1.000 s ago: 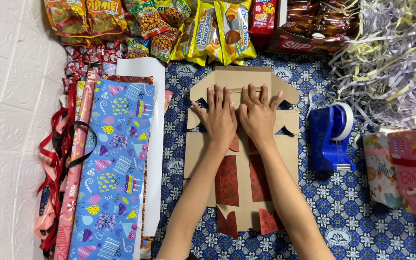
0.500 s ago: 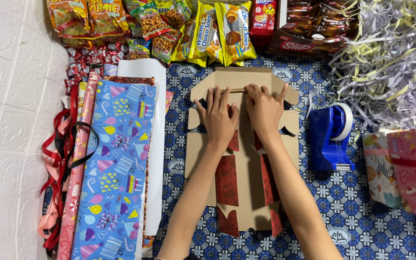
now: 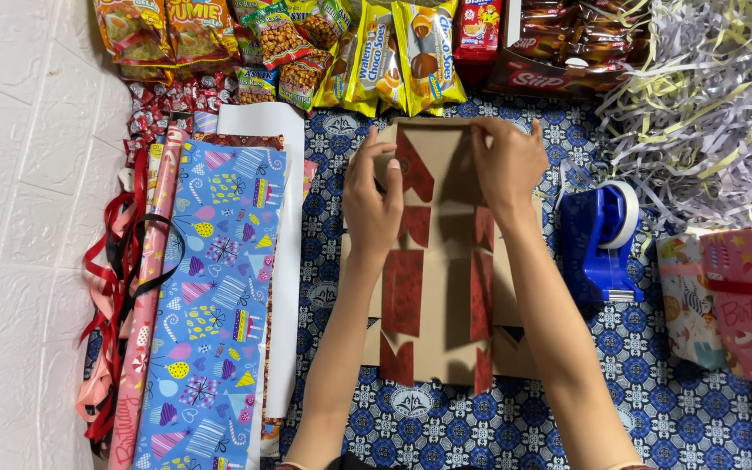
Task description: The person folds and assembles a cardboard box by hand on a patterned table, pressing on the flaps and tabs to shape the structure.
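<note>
Head view: a flat brown cardboard box blank with dark red printed panels point(image 3: 441, 287) lies in the middle of the surface point(image 3: 654, 365), which is covered by a blue and white patterned cloth. Both forearms reach over it from the near edge. The left hand point(image 3: 374, 196) rests on the blank's left side, fingers close together and pointing to the far edge, the fingertips at a flap there. The right hand point(image 3: 508, 161) grips the far right corner, fingers curled over the far edge, the thumb on the upper face; it seems to raise that part a little, though I cannot tell how far.

Just right of the blank stands a blue tape dispenser with a white roll point(image 3: 602, 235). Farther right, at the frame's edge, lie pink gift-wrapped parcels point(image 3: 733, 296). In the far right corner sits a heap of white and yellow shredded paper point(image 3: 707, 96).

Along the far edge lies a row of bright snack packets point(image 3: 306, 43), and beside them a red carton of brown wrapped sweets point(image 3: 567, 43). Left of the blank lie rolls of blue party-patterned gift wrap point(image 3: 211, 305), with a white sheet point(image 3: 287, 252) beside them. Red and black ribbons point(image 3: 110, 287) trail at the far left, against the white tiled floor point(image 3: 10, 218).
</note>
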